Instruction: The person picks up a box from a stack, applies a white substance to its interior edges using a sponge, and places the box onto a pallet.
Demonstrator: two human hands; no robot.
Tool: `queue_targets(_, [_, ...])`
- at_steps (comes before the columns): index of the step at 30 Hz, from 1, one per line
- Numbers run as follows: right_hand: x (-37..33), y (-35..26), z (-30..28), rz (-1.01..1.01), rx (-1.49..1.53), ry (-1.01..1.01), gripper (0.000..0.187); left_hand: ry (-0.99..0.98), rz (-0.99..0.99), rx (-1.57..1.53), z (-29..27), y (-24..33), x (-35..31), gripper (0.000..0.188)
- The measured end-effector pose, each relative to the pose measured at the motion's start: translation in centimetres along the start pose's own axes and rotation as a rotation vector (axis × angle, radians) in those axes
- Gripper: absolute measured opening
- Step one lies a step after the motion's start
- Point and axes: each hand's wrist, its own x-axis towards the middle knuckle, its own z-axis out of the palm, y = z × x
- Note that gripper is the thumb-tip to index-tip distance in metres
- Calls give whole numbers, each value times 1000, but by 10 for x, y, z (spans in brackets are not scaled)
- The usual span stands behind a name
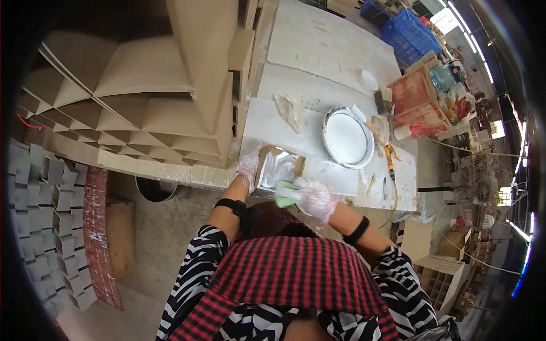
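A small shallow wooden box (279,166), smeared white inside, lies on the white worktable (267,122) near its front edge. My left hand (248,165), in a thin clear glove, grips the box's left side. My right hand (314,197), also gloved, holds a green sponge (286,193) against the box's near right corner. Both wrists wear black bands.
A round basin of white paste (347,138) stands right of the box, with a crumpled cloth (292,111) behind, small tools (389,159) and a white bottle (405,132) to the right. Stacked fibreboard frames (159,85) fill the left. Red crate (418,102) and blue baskets (406,31) stand beyond.
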Motion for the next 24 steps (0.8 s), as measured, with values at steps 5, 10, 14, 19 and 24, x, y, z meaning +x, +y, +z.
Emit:
queue_targets(5, [-16, 12, -19, 142, -92, -213, 49, -3, 164, 89, 5, -24, 31, 65])
queue_targets(10, [59, 0, -17, -42, -30, 270, 46, -107, 281, -221, 5, -53, 50, 59])
queue_targets(14, [88, 22, -29, 99, -221, 35, 40, -150, 289, -196, 8, -47, 47, 64])
queue_targets(19, [77, 49, -41, 393, -27, 176, 31, -59, -38, -197, 14, -43, 57, 69])
queue_targets(24, [97, 23, -35, 116, -143, 57, 35, -137, 297, -98, 15, -99, 117, 71])
